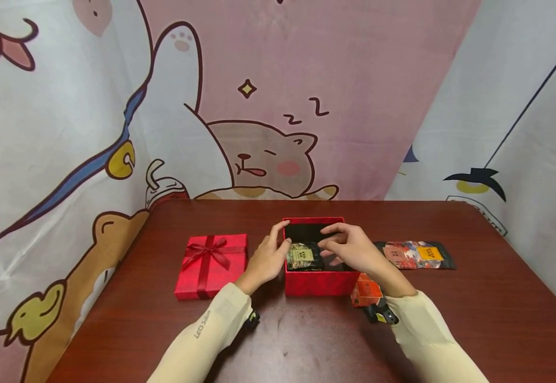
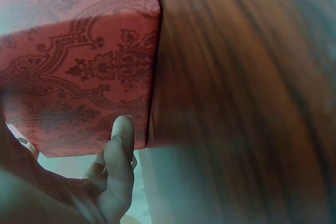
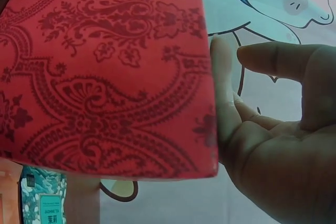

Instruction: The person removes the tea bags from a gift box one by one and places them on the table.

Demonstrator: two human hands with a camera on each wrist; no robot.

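An open red gift box (image 1: 323, 283) with a dark inside stands before me in the head view. In its left part lies a dark tea sachet (image 1: 301, 256) with a greenish patterned label. My left hand (image 1: 265, 259) touches the box's left wall, fingertips at the rim and outer side; the left wrist view shows fingers against the patterned side (image 2: 105, 66). Over the box's right part hovers my right hand (image 1: 354, 250), fingers bent, thumb and forefinger apart. Nothing shows between them in the right wrist view, where the box wall (image 3: 105, 77) hides the inside.
A red lid (image 1: 220, 287) with a ribbon bow lies left of the box. To the right are several overlapping tea sachets (image 1: 409, 255). A small orange box (image 1: 367, 290) sits by the right wrist. A teal jasmine tea sachet (image 3: 50, 203) shows below the box wall.
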